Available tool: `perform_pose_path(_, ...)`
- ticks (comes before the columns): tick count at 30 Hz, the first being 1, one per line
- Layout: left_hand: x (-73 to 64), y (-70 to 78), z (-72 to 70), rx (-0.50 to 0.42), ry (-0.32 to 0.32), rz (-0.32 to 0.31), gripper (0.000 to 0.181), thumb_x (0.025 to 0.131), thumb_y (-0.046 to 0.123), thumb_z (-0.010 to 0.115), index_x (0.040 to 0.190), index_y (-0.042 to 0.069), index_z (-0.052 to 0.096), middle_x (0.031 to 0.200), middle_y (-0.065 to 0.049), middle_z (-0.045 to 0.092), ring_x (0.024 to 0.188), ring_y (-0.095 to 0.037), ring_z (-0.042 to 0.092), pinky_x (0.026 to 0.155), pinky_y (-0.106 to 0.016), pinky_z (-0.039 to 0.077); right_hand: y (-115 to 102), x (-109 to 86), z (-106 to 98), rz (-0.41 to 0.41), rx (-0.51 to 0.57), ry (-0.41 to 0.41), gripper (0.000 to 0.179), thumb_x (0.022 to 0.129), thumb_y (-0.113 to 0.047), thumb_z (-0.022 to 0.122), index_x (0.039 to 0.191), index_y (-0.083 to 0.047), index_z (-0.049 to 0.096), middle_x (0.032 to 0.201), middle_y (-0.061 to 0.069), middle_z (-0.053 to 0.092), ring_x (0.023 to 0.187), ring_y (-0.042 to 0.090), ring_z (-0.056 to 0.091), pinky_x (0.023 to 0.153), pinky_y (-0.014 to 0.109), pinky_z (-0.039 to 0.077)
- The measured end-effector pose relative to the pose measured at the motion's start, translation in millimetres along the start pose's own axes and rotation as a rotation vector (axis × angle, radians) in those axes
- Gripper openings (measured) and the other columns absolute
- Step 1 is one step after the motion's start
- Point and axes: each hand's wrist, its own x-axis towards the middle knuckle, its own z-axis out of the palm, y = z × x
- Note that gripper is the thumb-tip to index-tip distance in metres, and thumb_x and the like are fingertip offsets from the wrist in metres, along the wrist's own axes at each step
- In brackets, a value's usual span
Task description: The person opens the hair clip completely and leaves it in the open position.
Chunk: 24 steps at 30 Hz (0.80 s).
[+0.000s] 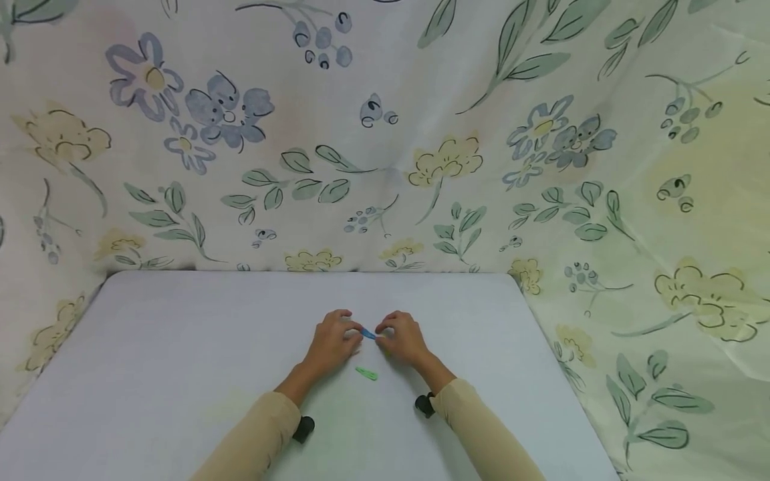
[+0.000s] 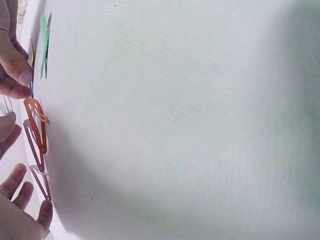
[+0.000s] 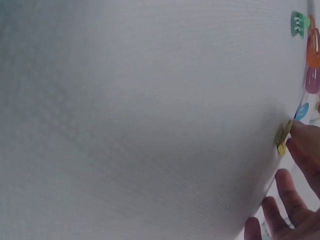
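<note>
Between my two hands is a blue snap hair clip (image 1: 369, 333). My left hand (image 1: 333, 343) pinches one end with its fingertips, and my right hand (image 1: 404, 337) holds the other end. By the left hand lie an orange hair clip (image 2: 36, 125) and purple hair clips (image 2: 34, 145), overlapping in a row in the left wrist view. Under the right fingers sits a yellow hair clip (image 3: 283, 137), mostly hidden in the head view. A green hair clip (image 1: 366, 373) rests on the table nearer to me, apart from both hands.
The white tabletop (image 1: 180, 347) has rounded far corners. Floral cloth (image 1: 385, 133) hangs behind it and along the sides. A small black camera (image 1: 303, 429) is worn at the left wrist, another black camera (image 1: 424, 405) at the right.
</note>
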Motion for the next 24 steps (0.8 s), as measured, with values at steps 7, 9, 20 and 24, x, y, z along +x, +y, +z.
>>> perform_pose_path(7,2.2,-0.5,-1.3,0.103,0.005,-0.105,0.014,0.088,0.023,0.076,0.094,0.011,0.079,0.129,-0.014,0.059,0.128,-0.033,0.045,0.097,-0.061,0.033,-1,2.4,1,0.019,-0.023,0.001,0.006,0.086,-0.014,0.077,0.092,-0.013,0.078,0.111,0.007,0.063,0.115,0.03,0.053,0.1,0.053,0.041)
perform_pose_path(9,2.6,0.2,-1.7,0.109,0.008,-0.117,0.014,0.087,0.024,0.077,0.09,0.011,0.079,0.128,-0.014,0.06,0.127,-0.033,0.046,0.097,-0.062,0.032,-1,3.2,2,0.023,-0.021,-0.003,0.005,0.086,-0.014,0.077,0.091,-0.014,0.078,0.111,0.007,0.063,0.115,0.03,0.053,0.1,0.053,0.04)
perform_pose_path(20,10.1,9.1,2.2,0.147,-0.023,-0.162,0.013,0.084,0.023,0.079,0.084,0.01,0.078,0.128,-0.015,0.06,0.129,-0.035,0.044,0.098,-0.063,0.034,-2,2.8,1,0.031,-0.024,-0.015,0.005,0.085,-0.013,0.078,0.089,-0.015,0.078,0.111,0.007,0.063,0.115,0.03,0.052,0.1,0.054,0.04)
perform_pose_path(24,10.8,10.6,3.3,0.151,-0.028,-0.163,0.011,0.083,0.021,0.081,0.082,0.011,0.077,0.128,-0.015,0.059,0.129,-0.035,0.043,0.097,-0.063,0.034,-4,1.9,-1,0.034,-0.018,-0.011,0.004,0.085,-0.012,0.078,0.088,-0.015,0.078,0.11,0.007,0.063,0.114,0.03,0.053,0.1,0.055,0.04)
